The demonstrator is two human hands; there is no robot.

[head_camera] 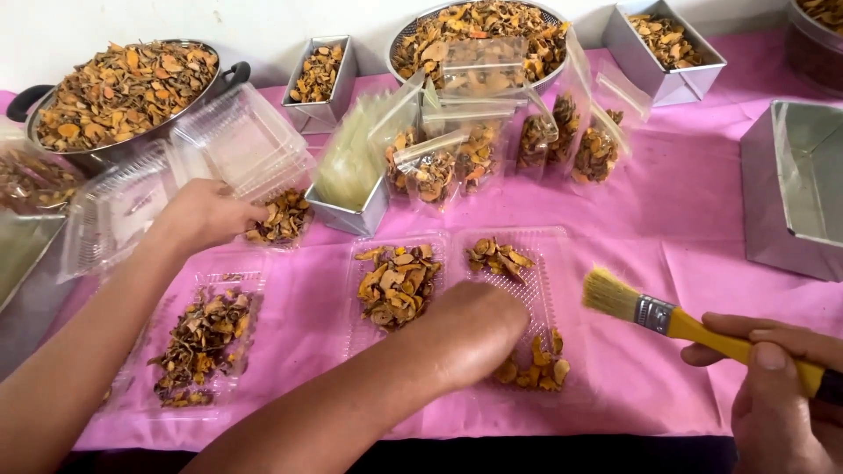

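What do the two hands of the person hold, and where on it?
It cannot be told: the left hand and right hand rest knuckles-up on dried slices, fingers hidden.

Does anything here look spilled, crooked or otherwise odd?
Nothing looks spilled. The small clear bags of dried slices lean unevenly against one another, and the clear clamshell tray under the right hand is only sparsely filled.

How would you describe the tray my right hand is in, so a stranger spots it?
On the pink tablecloth, look at the front row of clear plastic trays. It is the rightmost tray, under the right hand, nearest the yellow-handled brush. Unlike its fuller neighbours, it holds two small separate heaps of dried orange slices.
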